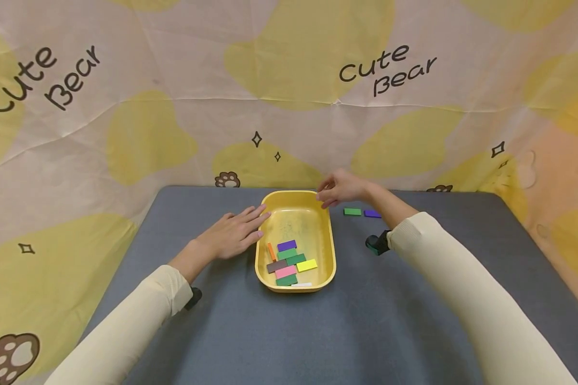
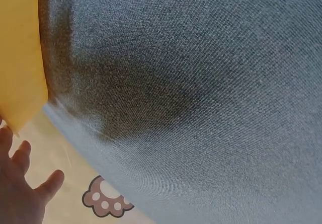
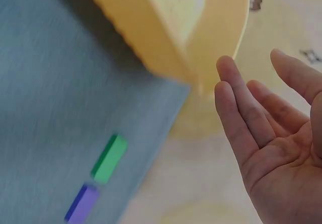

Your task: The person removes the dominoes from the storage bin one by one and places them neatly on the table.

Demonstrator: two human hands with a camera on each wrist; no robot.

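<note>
A yellow rectangular tray [image 1: 331, 240] stands on the table, with several coloured blocks gathered toward its near end. Among them are a purple block [image 1: 287, 245], a yellow block [image 1: 306, 265] and a pink block [image 1: 286, 272]. My left hand [image 1: 233, 234] lies along the tray's left side, its spread fingers reaching the rim. Over the far right corner hovers my right hand [image 1: 343, 188]; the right wrist view shows its fingers [image 3: 229, 100] loosely extended and nothing held. To the right, outside the tray, lie a green block [image 1: 352, 212] and a second purple block [image 1: 372, 213].
A grey cloth covers the table [image 1: 366, 331]. Behind its far edge hangs a patterned curtain [image 1: 289, 64] with lettering and paw prints. Each wrist wears a dark strap or camera mount, such as the right mount [image 1: 378, 243].
</note>
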